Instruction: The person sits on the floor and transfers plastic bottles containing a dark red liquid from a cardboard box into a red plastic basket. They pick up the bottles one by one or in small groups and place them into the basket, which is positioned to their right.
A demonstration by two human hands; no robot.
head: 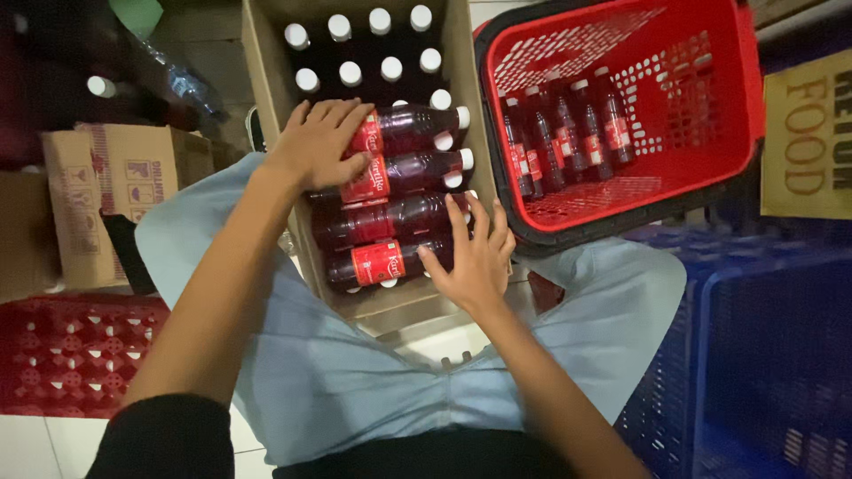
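Fingers (342,113) of the left hand (318,142) pressed close together, curled over the red-labelled end of the top lying bottle (410,127). Fingers (461,222) of the right hand (475,257) spread, resting flat across the lower lying bottles (390,239), thumb toward 9 o'clock. Neither hand visibly closed round a bottle.

Four dark red bottles stacked on their sides, caps toward 3 o'clock, on top of upright white-capped bottles (364,53) in the cardboard box (266,80). At 2 o'clock of the hands, a red basket (710,168) with five like bottles standing along its near wall. At 4 o'clock a blue crate (763,355); at 8 o'clock a red crate (71,355).

Likely trouble: round bottles on round caps, easily rolling once pressure shifts. Uneven lift from one end, tipping a bottle off toward 6 o'clock onto the lap. Smooth plastic slipping from flat, unclosed fingers. Box wall at 3 o'clock catching a cap on the way across.
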